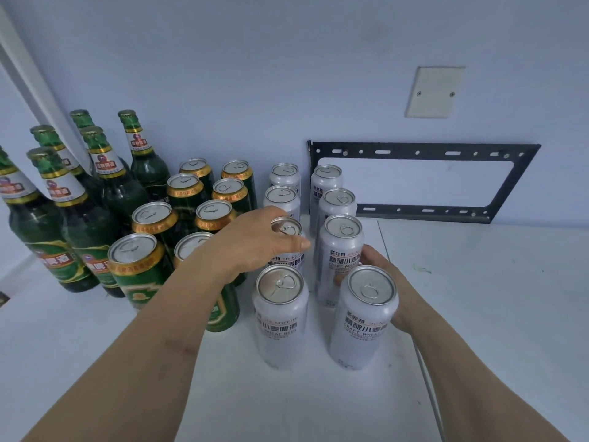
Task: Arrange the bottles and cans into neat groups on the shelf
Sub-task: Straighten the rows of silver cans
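— What colours are the bottles [86, 231] and the cans beside them [140, 269]?
— Dark green glass, white-and-gold neck labels; the cans are green with gold rims.
— And the other cans [280, 317]?
— White, with dark lettering, silver tops.

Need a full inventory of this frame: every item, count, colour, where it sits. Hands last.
Green glass beer bottles: six at least partly visible, gold caps, far left of the shelf, upright.
Green aluminium beer cans: eight, gold rims, two columns left of centre.
White aluminium wheat beer cans: eight, two columns at centre.
White shelf top: one, under everything.
Black metal wall bracket: one, on the wall at right.
Beige blank wall plate: one, above the bracket.
Left hand: its grip curls round the top of a white can in the left column.
Right hand: holds the side of a white can in the right column.
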